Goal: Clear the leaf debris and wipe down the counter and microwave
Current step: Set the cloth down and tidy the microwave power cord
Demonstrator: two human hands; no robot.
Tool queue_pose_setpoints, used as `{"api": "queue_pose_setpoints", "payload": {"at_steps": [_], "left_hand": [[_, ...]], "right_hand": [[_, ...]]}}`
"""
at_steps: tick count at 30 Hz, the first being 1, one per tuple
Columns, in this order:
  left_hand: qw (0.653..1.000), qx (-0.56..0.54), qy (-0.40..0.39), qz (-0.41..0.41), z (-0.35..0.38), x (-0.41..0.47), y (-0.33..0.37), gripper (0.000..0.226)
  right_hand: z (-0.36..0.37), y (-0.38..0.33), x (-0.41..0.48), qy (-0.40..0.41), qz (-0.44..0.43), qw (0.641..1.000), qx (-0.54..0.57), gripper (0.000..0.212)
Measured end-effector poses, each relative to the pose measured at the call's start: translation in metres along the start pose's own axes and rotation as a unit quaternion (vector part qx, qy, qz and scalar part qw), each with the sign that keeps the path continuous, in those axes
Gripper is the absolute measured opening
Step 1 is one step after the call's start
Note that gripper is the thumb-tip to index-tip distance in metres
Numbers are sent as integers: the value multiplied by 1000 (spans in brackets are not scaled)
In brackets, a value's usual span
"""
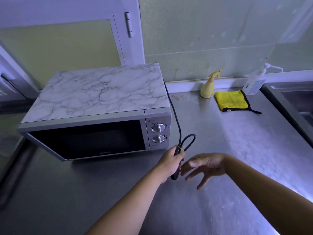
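**Cord held beside the microwave**

The silver microwave with a marble-patterned top sits on the brushed steel counter. At its right front corner, the left hand curls its fingers round the bundled black power cord. The right hand hovers beside it, fingers spread, holding nothing. The door lettering is too blurred to read.

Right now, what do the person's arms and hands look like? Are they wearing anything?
Both are bare. The left hand and right hand have no gloves, rings or watch that I can see, and no sleeves show on either forearm.
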State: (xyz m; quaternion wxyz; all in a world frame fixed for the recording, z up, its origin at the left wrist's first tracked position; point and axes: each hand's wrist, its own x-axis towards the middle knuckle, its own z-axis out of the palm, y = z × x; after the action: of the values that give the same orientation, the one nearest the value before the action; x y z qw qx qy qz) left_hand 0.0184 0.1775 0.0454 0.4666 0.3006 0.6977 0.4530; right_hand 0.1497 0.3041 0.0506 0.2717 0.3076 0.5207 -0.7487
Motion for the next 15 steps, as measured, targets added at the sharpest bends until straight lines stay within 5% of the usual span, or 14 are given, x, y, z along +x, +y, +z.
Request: {"api": "queue_pose_setpoints", "payload": {"at_steps": [3,7,10,15], "left_hand": [[999,-35,-21,26,5,-6,6,23],[998,-32,9,46,7,-9,5,21],[995,-89,20,40,7,-5,-6,30],[968,-244,-40,-33,3,-2,-10,27]], "right_hand": [[22,22,11,-102,-106,958,248,98],[62,26,40,-27,-157,913,375,99],[80,40,55,37,-185,884,428,95],[77,44,54,51,-177,894,409,76]]}}
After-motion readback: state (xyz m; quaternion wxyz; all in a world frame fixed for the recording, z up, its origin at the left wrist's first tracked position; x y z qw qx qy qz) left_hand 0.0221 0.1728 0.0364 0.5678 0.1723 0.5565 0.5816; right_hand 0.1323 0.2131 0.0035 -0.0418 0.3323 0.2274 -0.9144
